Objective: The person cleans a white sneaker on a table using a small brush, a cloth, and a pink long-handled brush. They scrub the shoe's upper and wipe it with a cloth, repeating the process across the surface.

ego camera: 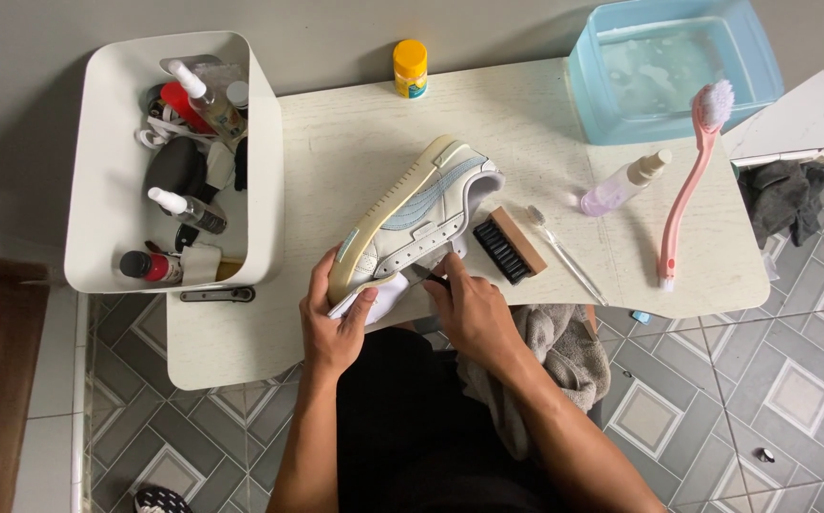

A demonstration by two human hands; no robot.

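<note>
A white sneaker (421, 214) with pale blue stripes and a cream sole lies tilted on its side over the front of a small white table (364, 133). My left hand (331, 323) grips its heel end from below, together with a white cloth (383, 296). My right hand (469, 309) presses against the shoe's opening, fingers closed on a small dark thing that is mostly hidden. A wooden brush with black bristles (509, 245) lies just right of the shoe.
A white bin (108, 190) of bottles and brushes stands at the left. A toothbrush (564, 255), a spray bottle (625, 180), a long pink brush (687, 180), a yellow jar (410, 68) and a blue water basin (758, 71) lie around. A grey towel (564, 356) drapes my lap.
</note>
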